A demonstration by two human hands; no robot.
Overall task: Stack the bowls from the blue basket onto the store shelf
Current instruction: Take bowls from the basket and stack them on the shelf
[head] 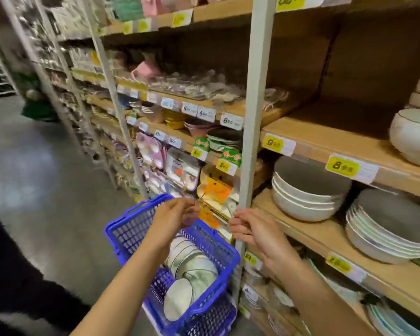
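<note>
- store shelf (325, 139) fills 12 to 4 o'clock. The free board at 2 o'clock sits above hand level, so a bowl lifted there could clip the board edge or the grey upright post (252, 117).
- blue basket (131, 229) at 6 o'clock, just beside the post. Can't tell what it rests on. Nobody steadies it, so pulling a bowl out one-sided may tip it.
- grey-and-white bowl stacks (306, 195) at 3 o'clock already take up the lower board. Adding on top risks a leaning pile or a rim knock against the board above.
- big white bowl (412, 137) at 2 o'clock sits near the board front, so a careless reach could nudge it off.
- bowls (192, 263), the task's things, still lie on edge inside the basket, leaning on each other. Taking one may let the rest slide and chip.
- left hand (177, 214) above the basket's far rim, fingers curled narrow as if pinching something thin. Blurred, can't tell what.
- right hand (250, 229) beside the post, fingers curled. Can't tell if it grips anything. Neither hand is on a bowl yet.
</note>
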